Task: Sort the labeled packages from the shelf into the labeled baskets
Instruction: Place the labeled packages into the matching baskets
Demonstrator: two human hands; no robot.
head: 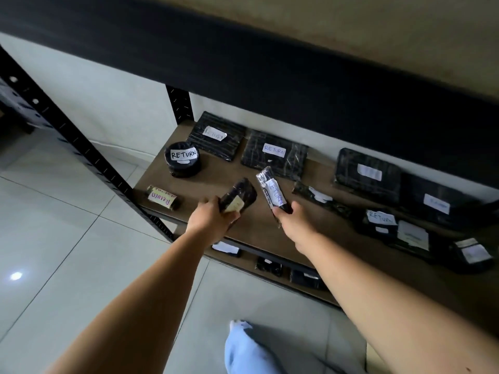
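Left hand (pixel 213 218) closed around a short dark package (pixel 239 197) with a pale label, text not readable, held just above the front of the shelf (pixel 251 228). Right hand (pixel 293 222) closed on the near end of a long slim package (pixel 272 188) marked RETURN, far end raised off the board. Both grips full, nothing loose in either.

Still on the shelf: round package (pixel 183 161) marked RETURN at left rear; small roll (pixel 162 198) marked Return at the left front corner; two flat packages (pixel 216 136) and (pixel 275 155) against the rear wall, both marked RETURN; further flat packages (pixel 367 172) to the right, labels mostly blurred, one reading RETURN. More dark packages partly visible on the lower tier (pixel 270 265).

No baskets in view; contents and labels of those cannot be assessed.

Judged progress: early to middle. Two items lifted, none seen delivered, at least ten remaining across two tiers. Outstanding: carry both held items to the matching basket, confirm the left-hand label first, then clear the rest.
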